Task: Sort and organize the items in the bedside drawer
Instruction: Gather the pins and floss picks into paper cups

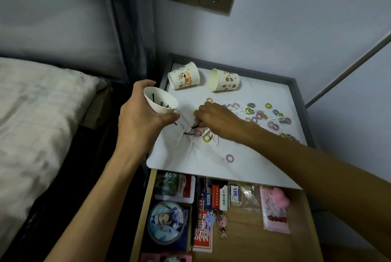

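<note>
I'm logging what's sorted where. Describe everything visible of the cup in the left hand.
The white paper cup tapers toward its base. The left hand grips its wall, holding it tilted, open mouth facing up toward the camera, above the left edge of the nightstand. A few black hairpins lie inside.

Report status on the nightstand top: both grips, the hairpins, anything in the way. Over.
Left grip holding paper cup, hairpins inside. Right grip pinching black hairpin on tabletop. Hair ties, floss picks crowd the spot.
</note>
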